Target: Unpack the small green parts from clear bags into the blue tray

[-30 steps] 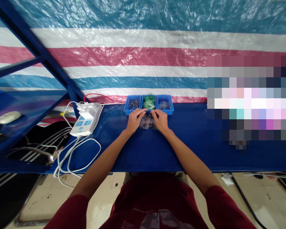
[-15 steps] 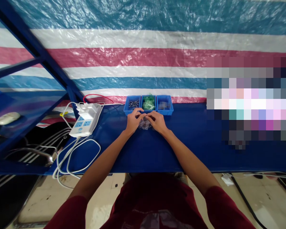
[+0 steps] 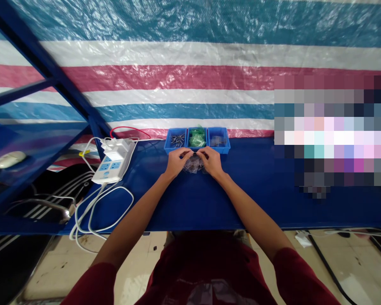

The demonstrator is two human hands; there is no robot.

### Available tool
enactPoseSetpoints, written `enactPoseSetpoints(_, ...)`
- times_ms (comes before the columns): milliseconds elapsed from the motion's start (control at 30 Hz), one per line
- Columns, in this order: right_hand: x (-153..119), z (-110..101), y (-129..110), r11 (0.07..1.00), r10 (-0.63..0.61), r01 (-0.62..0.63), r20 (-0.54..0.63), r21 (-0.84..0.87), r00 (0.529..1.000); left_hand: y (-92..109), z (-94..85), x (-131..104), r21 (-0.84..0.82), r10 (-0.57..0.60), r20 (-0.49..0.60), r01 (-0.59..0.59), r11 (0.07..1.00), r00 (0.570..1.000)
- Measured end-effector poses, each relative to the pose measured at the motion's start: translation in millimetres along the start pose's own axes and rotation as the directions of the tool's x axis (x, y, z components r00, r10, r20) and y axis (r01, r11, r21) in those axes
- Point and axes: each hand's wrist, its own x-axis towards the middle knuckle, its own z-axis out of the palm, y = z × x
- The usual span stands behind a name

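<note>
My left hand (image 3: 177, 162) and my right hand (image 3: 211, 162) meet over the blue table, thumbs and forefingers pinched close together. Something small and dark shows between the fingertips, too small to name. Right below the fingers lies a cluster of small clear plastic bags (image 3: 193, 165), partly hidden by both hands. Just beyond stand three blue bins in a row. The left bin (image 3: 168, 149) holds dark metal screws (image 3: 178, 140). Green plastic packets (image 3: 197, 139) fill the middle one, and the right bin (image 3: 223, 150) has flat, greyish clear pieces (image 3: 218, 141) in it.
A white power strip (image 3: 112, 169) with plugged-in adapters lies on the left of the table (image 3: 190, 207). Its white cable (image 3: 131, 203) loops over the front edge. Striped plastic sheeting hangs behind, and a blue metal frame (image 3: 73, 99) rises at left. The right side is pixelated.
The fingers of my left hand have curled in, its raised forefinger coming down to the thumb. Both hands stay over the clear bags, which show slightly more spread out.
</note>
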Motion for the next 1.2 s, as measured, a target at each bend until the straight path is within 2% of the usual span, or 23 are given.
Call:
enactPoseSetpoints(233, 0.3, -0.1, 1.3, 1.0, -0.002, 0.002, 0.049, -0.009, 0.999, 2.8, -1.5, -0.1, 0.072, 0.045, -0.005, -0.045, 0.996, 0.999)
enactPoseSetpoints(533, -0.9, 1.6, 2.0, 0.999, -0.001, 0.002, 0.019, -0.037, 1.0, 4.2, 2.3, -3.5, 0.165, 0.113, -0.06, -0.102, 0.981, 0.992)
enactPoseSetpoints(967, -0.9, 0.6, -0.7, 1.0, 0.004, -0.004, 0.014, -0.009, 1.0, 6.0, 4.1, -6.1, 0.178, 0.156, -0.085, -0.139, 0.974, 0.984)
enactPoseSetpoints(1200, -0.4, 2.1, 0.4, 0.998, -0.059, 0.058, 0.05, 0.017, 0.997, 4.9, 3.9, -6.4, 0.21, 0.228, -0.085, -0.206, 0.956, 0.97)
